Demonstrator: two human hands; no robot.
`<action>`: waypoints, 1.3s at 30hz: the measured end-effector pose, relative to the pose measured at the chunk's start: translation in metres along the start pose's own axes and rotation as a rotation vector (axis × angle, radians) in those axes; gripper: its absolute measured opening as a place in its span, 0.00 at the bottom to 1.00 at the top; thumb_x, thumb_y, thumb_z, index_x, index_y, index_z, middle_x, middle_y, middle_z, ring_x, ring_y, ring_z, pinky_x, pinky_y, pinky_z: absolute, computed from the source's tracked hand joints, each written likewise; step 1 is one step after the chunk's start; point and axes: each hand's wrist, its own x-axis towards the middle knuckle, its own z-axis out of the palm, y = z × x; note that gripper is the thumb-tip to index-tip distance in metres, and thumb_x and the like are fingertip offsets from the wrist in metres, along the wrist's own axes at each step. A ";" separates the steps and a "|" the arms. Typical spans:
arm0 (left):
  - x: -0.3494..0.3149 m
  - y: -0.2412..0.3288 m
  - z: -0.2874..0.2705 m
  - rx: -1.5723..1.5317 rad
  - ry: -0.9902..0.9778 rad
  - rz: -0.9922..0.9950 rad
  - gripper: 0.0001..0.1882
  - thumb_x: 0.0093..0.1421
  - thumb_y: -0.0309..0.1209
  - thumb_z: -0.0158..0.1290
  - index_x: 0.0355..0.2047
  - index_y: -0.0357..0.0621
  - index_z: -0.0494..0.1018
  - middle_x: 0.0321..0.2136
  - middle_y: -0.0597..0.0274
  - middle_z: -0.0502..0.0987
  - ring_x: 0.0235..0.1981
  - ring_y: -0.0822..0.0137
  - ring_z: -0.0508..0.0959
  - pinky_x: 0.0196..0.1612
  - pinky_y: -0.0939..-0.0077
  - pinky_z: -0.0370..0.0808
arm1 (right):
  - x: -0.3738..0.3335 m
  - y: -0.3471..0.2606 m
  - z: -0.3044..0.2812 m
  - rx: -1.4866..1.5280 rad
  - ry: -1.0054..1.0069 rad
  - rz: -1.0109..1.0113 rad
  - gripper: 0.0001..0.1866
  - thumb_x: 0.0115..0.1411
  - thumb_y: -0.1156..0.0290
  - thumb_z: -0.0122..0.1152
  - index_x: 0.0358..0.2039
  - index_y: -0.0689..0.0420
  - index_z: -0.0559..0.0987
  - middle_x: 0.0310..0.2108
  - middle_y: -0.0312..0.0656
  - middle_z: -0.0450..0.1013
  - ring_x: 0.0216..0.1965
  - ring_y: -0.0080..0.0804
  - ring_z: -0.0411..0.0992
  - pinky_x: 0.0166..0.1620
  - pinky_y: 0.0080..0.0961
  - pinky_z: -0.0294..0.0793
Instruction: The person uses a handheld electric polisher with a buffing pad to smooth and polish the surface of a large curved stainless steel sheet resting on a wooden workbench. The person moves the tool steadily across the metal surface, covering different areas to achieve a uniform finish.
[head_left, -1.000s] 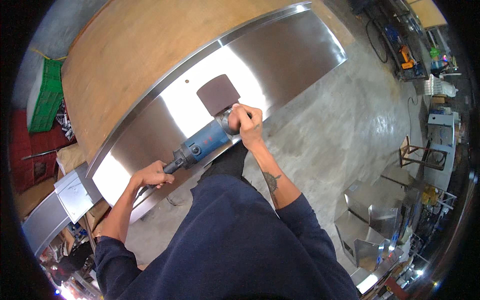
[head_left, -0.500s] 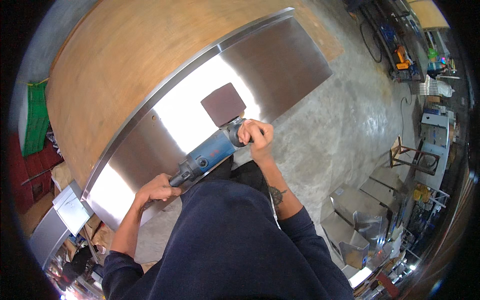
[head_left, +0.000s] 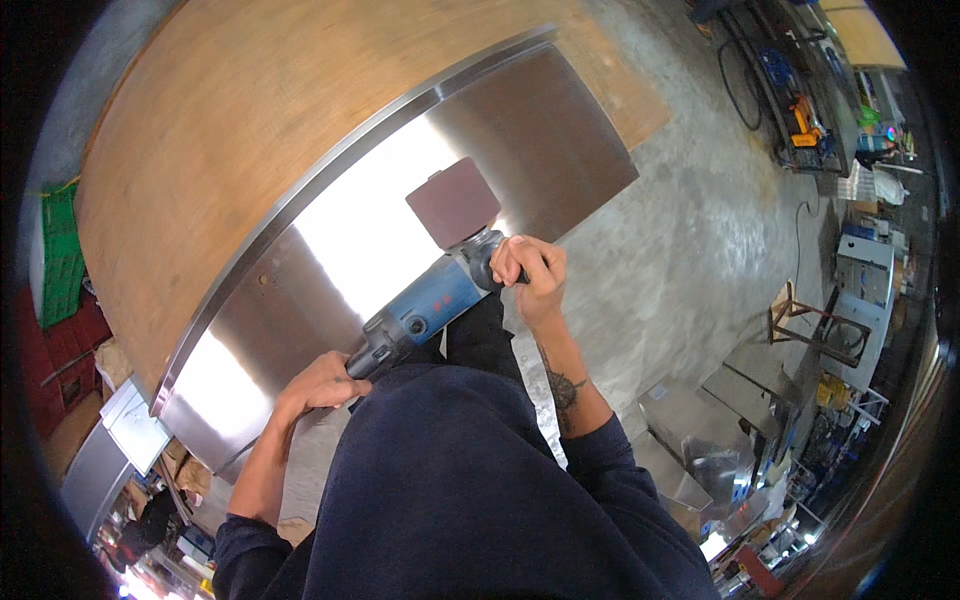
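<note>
Both my hands are closed on a blue and black drum sander (head_left: 437, 298). My left hand (head_left: 325, 382) wraps round the narrow black rear end of its body. My right hand (head_left: 532, 275) grips the black side handle by its head. The sander's wide brown abrasive drum (head_left: 455, 203) lies over the middle of a long brushed metal sheet (head_left: 560, 130), by a bright reflection. Whether the drum is turning or pressing on the metal, I cannot tell. A raised lip (head_left: 330, 165) runs along the sheet's far edge.
The sheet rests on a large wooden board (head_left: 230, 110). Bare concrete floor (head_left: 690, 230) lies to the right, with a small brown metal-framed stool (head_left: 820, 330) and folded metal pieces (head_left: 700, 430). A green plastic crate (head_left: 62, 255) stands at the far left.
The sander has moved a little to the right along the metal sheet, with both hands still on it. The whole view has shifted slightly, so the sheet sits farther left in the picture.
</note>
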 end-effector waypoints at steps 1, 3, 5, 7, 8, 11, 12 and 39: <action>0.001 0.010 0.000 -0.003 -0.005 -0.002 0.17 0.53 0.42 0.63 0.28 0.38 0.79 0.15 0.62 0.74 0.17 0.70 0.74 0.23 0.68 0.69 | 0.004 -0.005 -0.007 -0.013 -0.001 0.008 0.26 0.72 0.71 0.50 0.13 0.62 0.68 0.14 0.42 0.67 0.20 0.28 0.66 0.30 0.29 0.66; 0.007 0.024 -0.001 0.000 0.007 -0.027 0.17 0.53 0.42 0.63 0.30 0.37 0.79 0.15 0.63 0.74 0.17 0.70 0.74 0.23 0.68 0.69 | 0.018 -0.009 -0.014 -0.023 -0.003 0.020 0.26 0.72 0.71 0.49 0.13 0.62 0.68 0.14 0.42 0.67 0.20 0.28 0.66 0.30 0.29 0.67; 0.014 0.035 0.000 -0.005 0.012 -0.045 0.18 0.53 0.42 0.63 0.31 0.37 0.80 0.16 0.63 0.74 0.17 0.69 0.74 0.23 0.68 0.69 | 0.028 -0.012 -0.025 -0.016 -0.020 0.025 0.26 0.72 0.71 0.49 0.13 0.62 0.69 0.14 0.41 0.66 0.20 0.28 0.67 0.30 0.29 0.67; 0.023 0.043 0.001 -0.019 0.007 -0.053 0.18 0.53 0.42 0.63 0.31 0.36 0.80 0.16 0.63 0.74 0.18 0.69 0.74 0.24 0.68 0.69 | 0.039 -0.015 -0.035 -0.005 -0.032 0.024 0.26 0.72 0.72 0.48 0.13 0.62 0.68 0.14 0.41 0.66 0.19 0.28 0.67 0.29 0.29 0.67; 0.026 0.048 0.002 -0.018 0.004 -0.051 0.19 0.53 0.43 0.63 0.31 0.36 0.79 0.17 0.62 0.74 0.18 0.70 0.75 0.24 0.68 0.69 | 0.046 -0.016 -0.040 0.006 -0.038 0.020 0.26 0.72 0.72 0.48 0.13 0.62 0.68 0.14 0.41 0.66 0.19 0.28 0.67 0.29 0.29 0.67; 0.034 0.063 -0.002 -0.058 0.000 -0.027 0.19 0.53 0.43 0.62 0.30 0.36 0.79 0.17 0.62 0.74 0.18 0.69 0.74 0.23 0.67 0.68 | 0.062 -0.029 -0.049 -0.007 -0.015 0.027 0.25 0.71 0.71 0.48 0.13 0.61 0.66 0.14 0.42 0.65 0.19 0.30 0.63 0.29 0.30 0.65; 0.036 0.069 -0.002 -0.039 0.007 -0.021 0.19 0.53 0.44 0.62 0.30 0.36 0.79 0.17 0.62 0.74 0.18 0.69 0.74 0.23 0.66 0.68 | 0.067 -0.033 -0.052 -0.019 -0.002 0.031 0.24 0.70 0.71 0.47 0.13 0.61 0.66 0.14 0.42 0.64 0.19 0.30 0.62 0.29 0.31 0.64; 0.118 0.256 0.005 0.104 0.070 0.244 0.26 0.54 0.47 0.60 0.26 0.29 0.78 0.18 0.54 0.74 0.22 0.63 0.73 0.26 0.58 0.69 | 0.180 -0.100 -0.201 0.058 0.097 -0.101 0.24 0.70 0.69 0.50 0.14 0.59 0.66 0.14 0.42 0.63 0.19 0.32 0.61 0.28 0.33 0.62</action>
